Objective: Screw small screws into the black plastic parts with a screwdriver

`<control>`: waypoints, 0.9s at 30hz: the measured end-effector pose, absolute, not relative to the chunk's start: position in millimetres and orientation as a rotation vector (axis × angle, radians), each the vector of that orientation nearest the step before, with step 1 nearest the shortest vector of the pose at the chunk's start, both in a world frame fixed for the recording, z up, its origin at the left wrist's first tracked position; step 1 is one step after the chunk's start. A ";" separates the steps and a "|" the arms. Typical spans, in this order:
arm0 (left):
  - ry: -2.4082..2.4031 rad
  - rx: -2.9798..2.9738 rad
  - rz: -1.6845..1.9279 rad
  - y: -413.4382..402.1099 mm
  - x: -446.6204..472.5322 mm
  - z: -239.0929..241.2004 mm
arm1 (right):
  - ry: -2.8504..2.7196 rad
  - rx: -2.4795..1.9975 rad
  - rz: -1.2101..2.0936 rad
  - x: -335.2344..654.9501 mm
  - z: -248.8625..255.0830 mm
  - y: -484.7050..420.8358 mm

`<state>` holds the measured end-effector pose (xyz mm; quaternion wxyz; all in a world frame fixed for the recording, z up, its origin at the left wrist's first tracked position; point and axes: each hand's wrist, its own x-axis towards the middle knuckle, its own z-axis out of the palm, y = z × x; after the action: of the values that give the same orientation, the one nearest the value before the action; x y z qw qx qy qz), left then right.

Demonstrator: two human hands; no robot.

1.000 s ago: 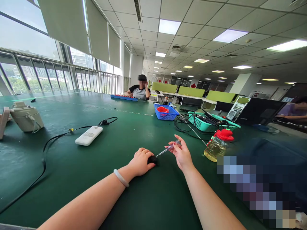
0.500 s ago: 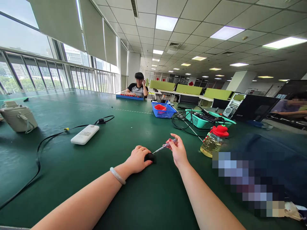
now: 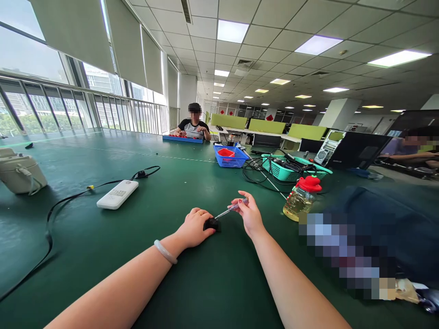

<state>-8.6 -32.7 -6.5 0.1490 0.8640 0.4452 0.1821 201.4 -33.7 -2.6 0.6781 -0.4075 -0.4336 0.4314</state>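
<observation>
On the green tabletop (image 3: 206, 274), my left hand (image 3: 195, 228) is closed around a small black block-like part (image 3: 212, 224), pressing it against the table. What exactly this part is, I cannot make out. My right hand (image 3: 249, 214) grips the clear handle of a screwdriver (image 3: 229, 210) between thumb and fingers. The screwdriver slants down to the left, its shaft ending at the top of the black part. Whether the tip sits in a screw is too small to see. A pale bracelet (image 3: 165, 252) circles my left wrist.
Left lie a white power bank (image 3: 117, 194), a black strap-like cable (image 3: 51, 224) and a beige bag (image 3: 22, 171). Right stand a red-lidded bottle (image 3: 300, 201), a teal basket of cables (image 3: 284, 172) and dark cloth (image 3: 373, 228). Beyond are a blue basket (image 3: 230, 161) and a seated person (image 3: 194, 125).
The whole view has shifted slightly, so things appear a little further left. My hands keep the same hold on the black part and screwdriver. The person opposite has lowered a raised hand.
</observation>
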 end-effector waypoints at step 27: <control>1.309 2.444 0.491 -39.5 -8.9 -0.3 | -0.892 -0.872 1.027 199.3 -1.7 -34.2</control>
<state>-8.9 -39.5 -0.3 0.1622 0.8565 0.4587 0.1720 199.3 -34.2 -1.7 0.6912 -0.3899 -0.3990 0.4593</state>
